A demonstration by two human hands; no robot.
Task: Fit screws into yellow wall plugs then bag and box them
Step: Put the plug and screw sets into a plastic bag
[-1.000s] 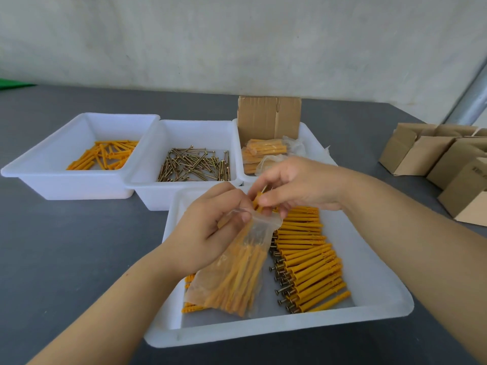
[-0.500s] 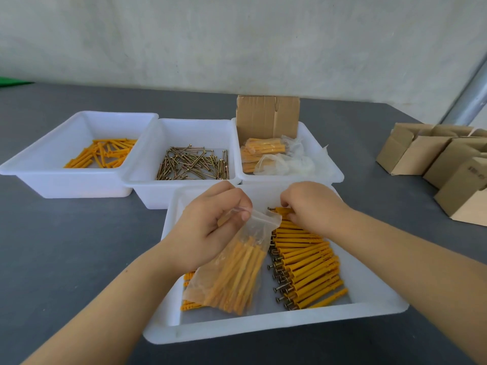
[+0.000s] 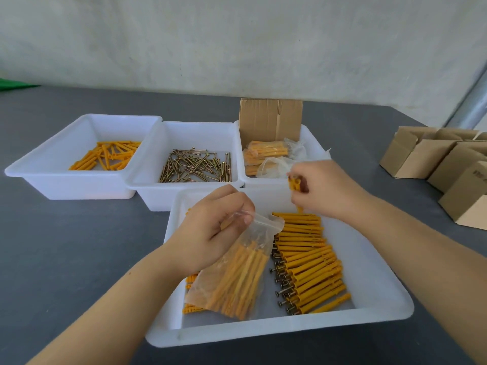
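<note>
The grey desk (image 3: 66,259) carries four white trays and, at three o'clock, a cluster of cardboard boxes (image 3: 448,164). The near tray (image 3: 390,293) at six o'clock is the working one: a row of assembled plugs (image 3: 311,270), each with a screw head showing at its left end, lies along its right half. At eleven o'clock a tray holds bare yellow plugs (image 3: 108,155), at twelve o'clock another holds loose screws (image 3: 196,167), and at one o'clock a third tray (image 3: 313,139) holds filled bags and a cardboard flap.

The clear bag (image 3: 237,275), already part filled with plugs, is held slanting over the near tray, its mouth pinched at the upper edge by the left hand (image 3: 210,233), fingers curled round the plastic. The right hand (image 3: 324,191) is clenched on a small bunch of plugs (image 3: 295,184), lifted above the far end of the row.

The step in hand is judged to be loading this bunch into the bag. It is done best if the mouth is kept spread wide by the left hand and tilted toward one o'clock, so that the bunch can be slid in lengthways, parallel to the plugs already inside. The plugs should be gripped firmly so none fan out or drop. Screw points could be caught on the thin plastic, so they should be eased in, not pushed.
</note>
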